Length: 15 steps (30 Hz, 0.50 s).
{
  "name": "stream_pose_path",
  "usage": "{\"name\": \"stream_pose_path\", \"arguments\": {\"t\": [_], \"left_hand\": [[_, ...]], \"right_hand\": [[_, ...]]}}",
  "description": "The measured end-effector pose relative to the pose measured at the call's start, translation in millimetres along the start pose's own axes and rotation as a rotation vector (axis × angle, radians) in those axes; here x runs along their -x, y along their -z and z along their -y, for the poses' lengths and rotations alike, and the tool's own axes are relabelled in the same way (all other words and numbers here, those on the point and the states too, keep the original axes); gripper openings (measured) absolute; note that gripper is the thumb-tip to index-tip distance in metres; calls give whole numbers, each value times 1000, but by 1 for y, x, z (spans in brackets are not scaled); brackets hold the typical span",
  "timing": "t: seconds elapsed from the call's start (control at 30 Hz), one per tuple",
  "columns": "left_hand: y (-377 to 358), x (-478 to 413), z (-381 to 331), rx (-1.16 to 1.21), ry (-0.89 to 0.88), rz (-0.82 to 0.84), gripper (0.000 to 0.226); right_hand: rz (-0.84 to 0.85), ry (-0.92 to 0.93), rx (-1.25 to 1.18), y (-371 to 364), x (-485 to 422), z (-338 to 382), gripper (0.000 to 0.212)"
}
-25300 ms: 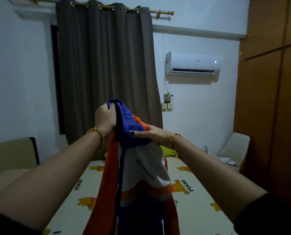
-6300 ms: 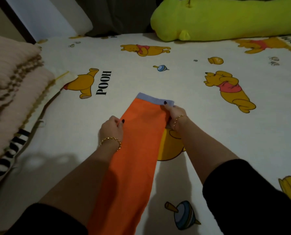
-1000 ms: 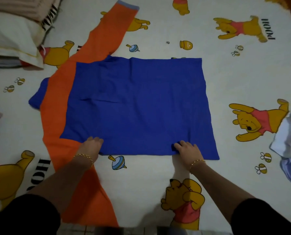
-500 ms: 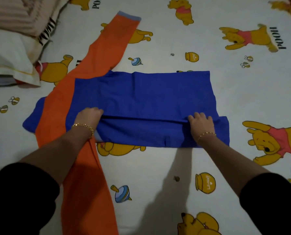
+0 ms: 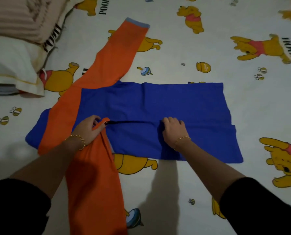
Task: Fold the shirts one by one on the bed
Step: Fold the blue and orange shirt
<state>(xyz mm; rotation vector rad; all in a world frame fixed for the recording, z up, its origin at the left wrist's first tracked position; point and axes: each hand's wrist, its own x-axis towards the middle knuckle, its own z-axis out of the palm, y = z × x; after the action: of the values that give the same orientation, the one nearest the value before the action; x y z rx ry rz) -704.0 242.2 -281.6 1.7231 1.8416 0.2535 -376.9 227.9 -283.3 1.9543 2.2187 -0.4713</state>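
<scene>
Bedsheet (image 5: 172, 68) printed with cartoon bears fills the view. Left hand (image 5: 88, 128) pinches the orange near sleeve (image 5: 94, 184) at its shoulder; right hand (image 5: 173, 130), fingers curled, seems to grip a fold of the blue shirt (image 5: 158, 102), which lies flat mid-bed. White pillow (image 5: 9, 65) sits at the far left corner.

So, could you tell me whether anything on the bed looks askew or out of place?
Nothing is damaged. The shirt is only half folded: its far sleeve slants out across the bed, and the near sleeve, pinched by the left hand, trails off towards the person.
</scene>
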Motion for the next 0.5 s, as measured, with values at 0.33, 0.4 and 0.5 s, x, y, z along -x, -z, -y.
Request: {"name": "stream_pose_path", "arguments": {"t": [0.33,0.4,0.5], "left_hand": [[46,42,65,-72,-89,-79,30],[56,54,81,-65,-83,-115,25],[69,67,107,-68,-52,-39,43]], "right_hand": [[-39,202,-36,-4,-31,145,39],[-49,224,-23,-3,-37,162,44],[-68,253,20,-1,-43,182,46]]}}
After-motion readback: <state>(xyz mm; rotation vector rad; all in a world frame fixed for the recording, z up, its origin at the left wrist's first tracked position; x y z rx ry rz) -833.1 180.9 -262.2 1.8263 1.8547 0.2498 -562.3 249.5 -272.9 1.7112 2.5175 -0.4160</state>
